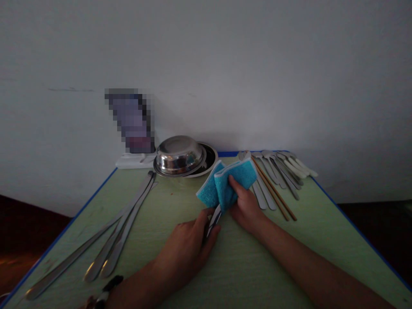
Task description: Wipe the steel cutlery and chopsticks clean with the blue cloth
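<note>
My left hand [189, 244] is closed around the handle of a metal utensil [214, 221] near the middle of the green table [167, 201]. The utensil's far end disappears inside a folded blue cloth [225, 182]. My right hand [246, 206] grips that cloth, thumb on top, wrapping it round the utensil. What kind of utensil it is stays hidden by the cloth.
Several long metal utensils [119, 231] lie at the left. A row of spoons [283, 169] and a pair of wooden chopsticks [273, 189] lie at the right. An upturned steel bowl [179, 155] rests on a plate by the wall, beside a white base [133, 161].
</note>
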{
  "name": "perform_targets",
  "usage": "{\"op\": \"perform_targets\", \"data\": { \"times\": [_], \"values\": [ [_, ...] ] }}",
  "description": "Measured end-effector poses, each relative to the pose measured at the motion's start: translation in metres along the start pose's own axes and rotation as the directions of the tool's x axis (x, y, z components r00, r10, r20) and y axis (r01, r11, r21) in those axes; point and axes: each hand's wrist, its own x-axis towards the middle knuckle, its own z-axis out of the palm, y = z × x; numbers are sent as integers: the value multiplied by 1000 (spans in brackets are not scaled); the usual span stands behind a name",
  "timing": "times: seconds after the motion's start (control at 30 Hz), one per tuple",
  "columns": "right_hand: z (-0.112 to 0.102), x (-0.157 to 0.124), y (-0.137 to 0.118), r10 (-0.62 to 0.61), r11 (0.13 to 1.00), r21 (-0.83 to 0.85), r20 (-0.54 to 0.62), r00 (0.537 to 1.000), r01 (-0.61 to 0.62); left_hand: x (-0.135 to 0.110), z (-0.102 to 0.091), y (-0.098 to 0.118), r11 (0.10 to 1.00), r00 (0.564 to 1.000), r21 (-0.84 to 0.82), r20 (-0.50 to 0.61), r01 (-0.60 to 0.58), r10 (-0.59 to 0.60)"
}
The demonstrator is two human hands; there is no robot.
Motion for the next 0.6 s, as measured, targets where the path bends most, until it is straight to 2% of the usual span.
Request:
{"op": "perform_targets", "data": {
  "times": [0.2,0.4,0.6],
  "values": [
    [-1,3,0,4,999,46,-45,999,-2,0,0,0,988,999,146,22,-50,48],
    [1,2,-5,45,997,64,-11,999,-44,-1,2,-5,981,986,108,-28,-160,164],
    [-4,3,-2,13,999,38,56,998,-16,-1,5,-5,987,986,62,-73,-145,150]
  ]
}}
